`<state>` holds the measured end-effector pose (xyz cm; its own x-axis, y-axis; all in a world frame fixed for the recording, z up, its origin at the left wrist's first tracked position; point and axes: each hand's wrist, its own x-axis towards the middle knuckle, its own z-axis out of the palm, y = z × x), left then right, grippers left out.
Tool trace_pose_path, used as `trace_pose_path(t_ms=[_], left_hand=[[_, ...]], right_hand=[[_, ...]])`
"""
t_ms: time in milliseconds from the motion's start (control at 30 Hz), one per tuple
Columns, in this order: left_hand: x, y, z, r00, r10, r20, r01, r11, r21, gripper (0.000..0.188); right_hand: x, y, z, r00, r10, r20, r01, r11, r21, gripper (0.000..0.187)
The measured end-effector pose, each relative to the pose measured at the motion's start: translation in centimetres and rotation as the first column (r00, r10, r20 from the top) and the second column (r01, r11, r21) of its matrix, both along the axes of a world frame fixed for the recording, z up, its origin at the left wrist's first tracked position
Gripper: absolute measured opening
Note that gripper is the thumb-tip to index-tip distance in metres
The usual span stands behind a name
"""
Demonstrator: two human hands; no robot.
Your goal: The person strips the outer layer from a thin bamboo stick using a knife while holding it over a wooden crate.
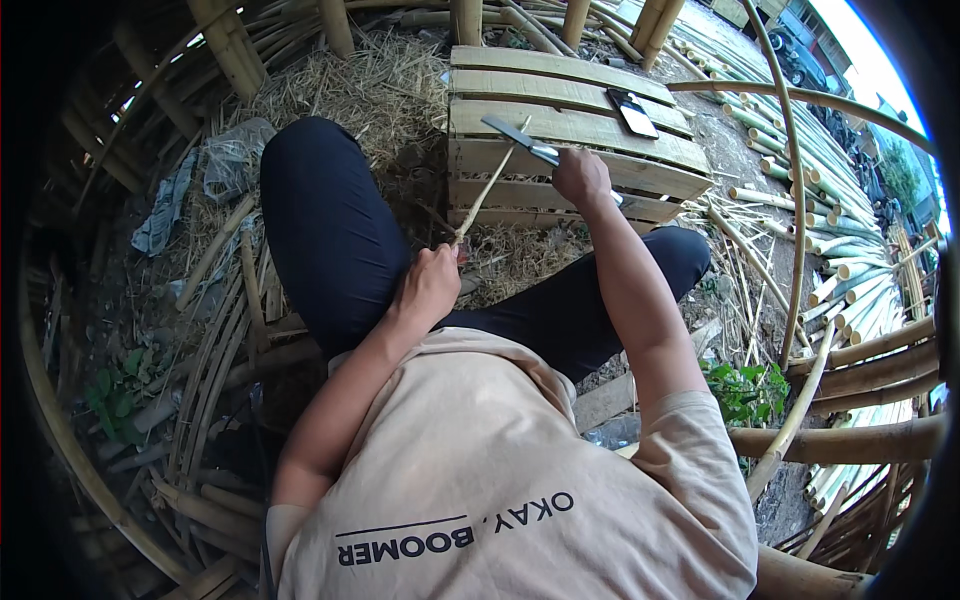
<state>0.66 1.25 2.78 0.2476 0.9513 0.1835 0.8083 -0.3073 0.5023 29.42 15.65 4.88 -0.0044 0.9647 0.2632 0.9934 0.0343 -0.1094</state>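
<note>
My left hand (430, 285), resting by my left thigh, is closed around the lower end of a thin bamboo stick (484, 196). The stick slants up and away to the right, over the near left part of a slatted wooden crate (560, 95). In my right hand (582, 180) is a knife (520, 138), its fingers wrapped round the handle. The broad grey blade points left and crosses the stick near its upper end; whether it cuts into the stick I cannot tell. A phone (633, 114) lies on top of the crate, beyond my right hand.
Dry shavings (345, 85) cover the ground beyond my left knee, with a crumpled plastic bag (235, 160) beside them. Many bamboo poles (850, 250) lie stacked at the right. Bamboo posts (465, 22) stand behind the crate. Green leaves (745, 395) grow near my right elbow.
</note>
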Motion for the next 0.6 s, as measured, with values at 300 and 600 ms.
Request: trace_pose_path(t_ms=[300,600], left_hand=[[-0.4,-0.2,0.4,1.0,-0.014,0.0,0.014,0.999,-0.03,0.034],[-0.7,-0.3,0.1,1.0,-0.022,0.022,0.022,0.999,-0.029,0.033]], right_hand=[[-1.2,-0.9,1.5,0.999,0.024,-0.043,-0.027,0.997,-0.069,0.022],[-0.9,0.0,1.3,0.999,0.041,0.027,-0.038,0.995,-0.091,0.023]])
